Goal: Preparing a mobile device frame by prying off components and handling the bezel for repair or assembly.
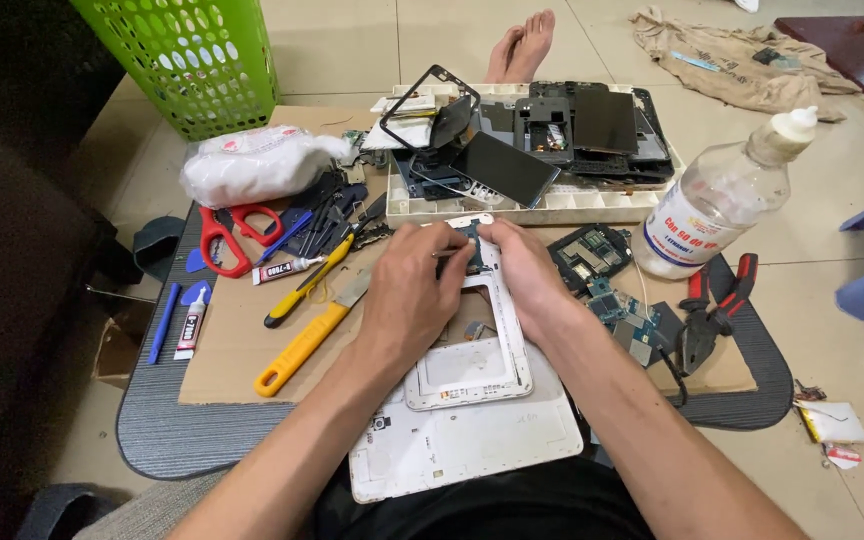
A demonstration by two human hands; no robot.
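A white phone frame (492,345) lies on a white tablet back cover (472,445) in front of me. My left hand (414,295) rests on the frame's left side and pinches a thin metal tool whose tip points at the small circuit board at the frame's top. On the right, the fingers of my right hand (524,265) press on the frame's upper end. Both thumbs meet over that board, which they partly hide.
A white tray (472,208) of phone parts stands behind. Scissors (227,235), glue tubes, a yellow knife (302,345) and screwdrivers lie left; circuit boards (592,255), pliers (712,305) and a clear bottle (717,195) right. A green basket (187,55) stands on the floor.
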